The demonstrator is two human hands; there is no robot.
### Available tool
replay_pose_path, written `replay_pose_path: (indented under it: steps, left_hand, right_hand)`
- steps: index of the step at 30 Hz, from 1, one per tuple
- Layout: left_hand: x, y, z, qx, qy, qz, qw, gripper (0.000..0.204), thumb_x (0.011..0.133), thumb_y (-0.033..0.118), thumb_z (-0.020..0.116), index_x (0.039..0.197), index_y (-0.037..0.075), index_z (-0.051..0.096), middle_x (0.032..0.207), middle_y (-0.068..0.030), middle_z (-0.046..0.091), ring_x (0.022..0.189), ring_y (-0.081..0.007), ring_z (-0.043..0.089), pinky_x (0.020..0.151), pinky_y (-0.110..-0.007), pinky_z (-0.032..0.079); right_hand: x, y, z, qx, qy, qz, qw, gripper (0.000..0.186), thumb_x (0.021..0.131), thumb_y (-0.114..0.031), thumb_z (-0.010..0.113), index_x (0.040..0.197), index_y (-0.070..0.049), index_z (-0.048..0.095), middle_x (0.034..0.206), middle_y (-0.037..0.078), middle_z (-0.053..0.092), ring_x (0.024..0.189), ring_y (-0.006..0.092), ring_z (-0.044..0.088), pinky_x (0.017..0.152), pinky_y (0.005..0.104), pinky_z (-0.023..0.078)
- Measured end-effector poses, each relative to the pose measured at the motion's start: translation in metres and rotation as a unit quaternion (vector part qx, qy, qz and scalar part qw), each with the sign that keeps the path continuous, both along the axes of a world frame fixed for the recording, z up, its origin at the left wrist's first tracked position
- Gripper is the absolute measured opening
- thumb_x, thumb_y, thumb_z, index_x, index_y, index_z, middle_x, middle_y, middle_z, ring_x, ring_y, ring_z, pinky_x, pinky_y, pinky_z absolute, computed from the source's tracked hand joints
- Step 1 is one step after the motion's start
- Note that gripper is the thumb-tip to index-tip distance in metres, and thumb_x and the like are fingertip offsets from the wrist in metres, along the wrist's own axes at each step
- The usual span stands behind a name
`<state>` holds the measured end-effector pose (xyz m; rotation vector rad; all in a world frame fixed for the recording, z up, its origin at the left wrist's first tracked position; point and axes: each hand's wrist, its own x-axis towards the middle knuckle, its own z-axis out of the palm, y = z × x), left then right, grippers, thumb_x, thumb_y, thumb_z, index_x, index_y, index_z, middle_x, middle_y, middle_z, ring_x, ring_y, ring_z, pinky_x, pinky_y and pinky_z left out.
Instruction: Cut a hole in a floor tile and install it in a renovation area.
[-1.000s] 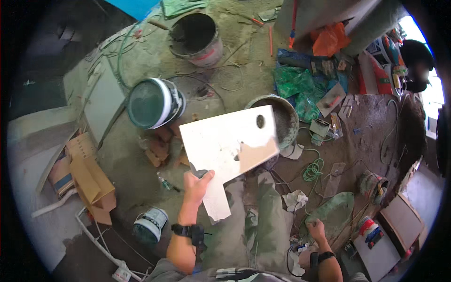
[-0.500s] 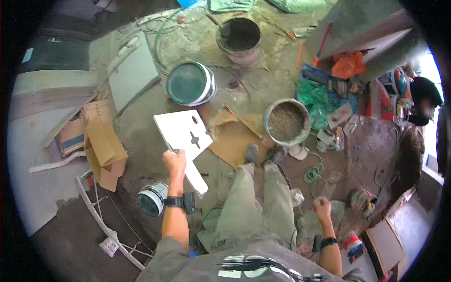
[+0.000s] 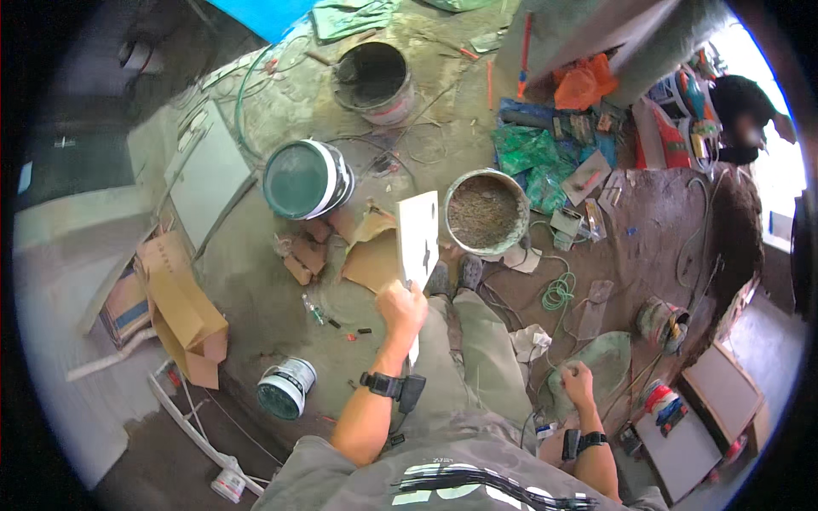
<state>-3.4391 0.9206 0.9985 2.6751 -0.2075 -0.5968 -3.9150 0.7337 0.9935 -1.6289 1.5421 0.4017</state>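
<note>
My left hand (image 3: 400,302) is closed on a white board (image 3: 417,238) with dark cut-outs, held upright and almost edge-on above my legs (image 3: 481,358), its lower part partly hidden by my arm. Just beyond and to the right of the board stands an open bucket (image 3: 486,209) of rough grey-brown material. Torn brown cardboard (image 3: 364,264) lies left of the board. My right hand (image 3: 578,381) has its fingers curled beside my right thigh, over a green sheet (image 3: 605,358); whether it holds anything I cannot make out.
Around me are a lidded bucket (image 3: 294,179), a dark mixing bucket (image 3: 375,94), a smaller bucket (image 3: 281,392), cartons (image 3: 179,315), a leaning panel (image 3: 200,179), plastic sheeting (image 3: 537,153), a coiled hose (image 3: 558,294) and a dark blurred shape (image 3: 741,111) by the bright opening.
The board has turned from broad face up to nearly edge-on, moving toward the middle with my left hand since half a second ago. My right hand stays low beside my thigh.
</note>
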Motion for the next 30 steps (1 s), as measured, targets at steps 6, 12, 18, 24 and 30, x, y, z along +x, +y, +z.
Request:
replay_pose_path:
  steps: [6, 12, 18, 24, 30]
  left_hand:
    - [-0.025, -0.064, -0.075, -0.01, -0.028, -0.14, 0.99, 0.022, 0.088, 0.016, 0.073, 0.077, -0.003, 0.07, 0.081, -0.0278, 0.07, 0.08, -0.0489, 0.069, 0.074, -0.057, 0.053]
    - [-0.052, -0.1, -0.053, -0.045, -0.035, -0.18, 0.982, 0.019, 0.088, 0.013, 0.072, 0.077, -0.002, 0.071, 0.08, -0.0259, 0.071, 0.079, -0.0471, 0.069, 0.074, -0.056, 0.054]
    - [-0.007, -0.127, -0.028, -0.034, 0.035, -0.104, 0.993, 0.019, 0.082, 0.013, 0.078, 0.084, -0.005, 0.073, 0.082, -0.0242, 0.074, 0.078, -0.0418, 0.073, 0.072, -0.049, 0.055]
    - [0.067, -0.098, 0.106, -0.217, 0.173, 0.13, 0.952, 0.018, 0.084, 0.001, 0.077, 0.099, -0.009, 0.075, 0.091, -0.008, 0.075, 0.077, -0.0162, 0.07, 0.07, -0.034, 0.056]
    - [0.128, -0.1, 0.189, -0.31, 0.199, 0.173, 0.914, 0.021, 0.086, -0.001, 0.076, 0.105, -0.01, 0.073, 0.097, -0.0102, 0.075, 0.078, -0.017, 0.071, 0.069, -0.034, 0.057]
  right_hand:
    - [-0.016, -0.014, -0.004, 0.036, -0.006, -0.085, 0.996, 0.019, 0.09, -0.014, 0.071, 0.099, 0.003, 0.071, 0.073, 0.009, 0.07, 0.063, 0.0159, 0.067, 0.06, 0.0337, 0.053]
    - [-0.075, -0.017, -0.012, 0.032, 0.002, -0.121, 0.992, 0.019, 0.092, -0.014, 0.07, 0.1, 0.003, 0.07, 0.074, 0.01, 0.071, 0.063, 0.0163, 0.067, 0.061, 0.0338, 0.053]
    - [-0.106, -0.019, -0.038, -0.015, -0.03, -0.103, 0.994, 0.015, 0.093, -0.011, 0.069, 0.1, 0.002, 0.07, 0.075, 0.008, 0.07, 0.061, 0.0144, 0.064, 0.058, 0.032, 0.051]
    - [0.04, -0.076, 0.021, -0.048, -0.087, -0.014, 0.995, 0.021, 0.094, -0.015, 0.07, 0.105, 0.002, 0.072, 0.093, 0.018, 0.076, 0.082, 0.03, 0.072, 0.077, 0.0406, 0.056]
    - [0.335, -0.126, 0.146, -0.04, -0.379, 0.176, 0.908, 0.038, 0.101, -0.016, 0.061, 0.135, 0.001, 0.061, 0.129, 0.027, 0.066, 0.121, 0.0433, 0.062, 0.102, 0.0468, 0.05]
